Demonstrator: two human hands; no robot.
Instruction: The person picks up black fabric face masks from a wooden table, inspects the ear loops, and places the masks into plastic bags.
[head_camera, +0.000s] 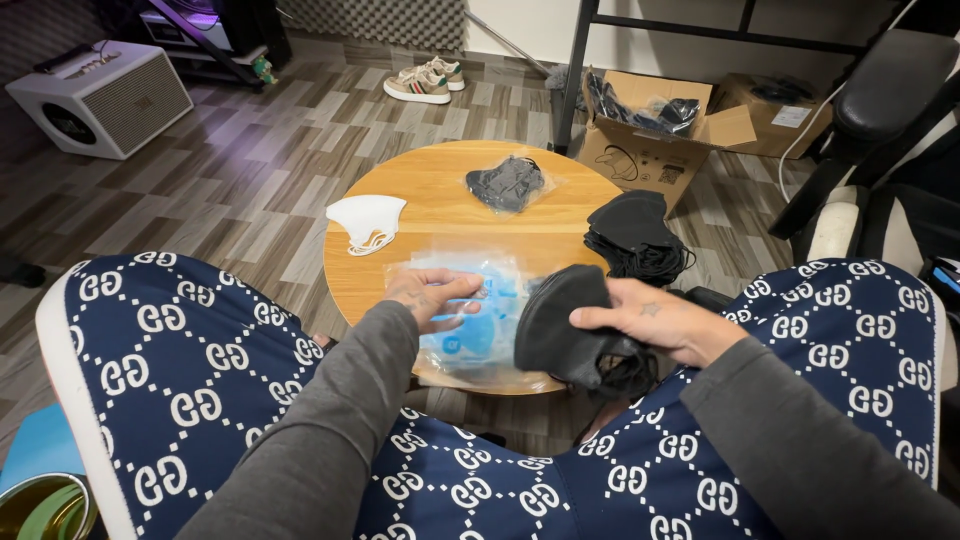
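My right hand (662, 320) grips a small stack of black face masks (566, 328) at the near edge of a round wooden table (440, 190). My left hand (432, 293) rests with fingers spread on a pile of clear plastic bags with blue print (480, 330) beside them. Farther back on the table lie a white mask (366, 222), a bagged bundle of dark masks (508, 184) and a loose heap of black masks (634, 236) at the right edge.
My knees in dark blue patterned trousers (190, 370) flank the table. An open cardboard box (646, 130) stands behind it, a white speaker (100, 98) at far left, sneakers (426, 82) on the wood floor, a black chair (880, 140) at right.
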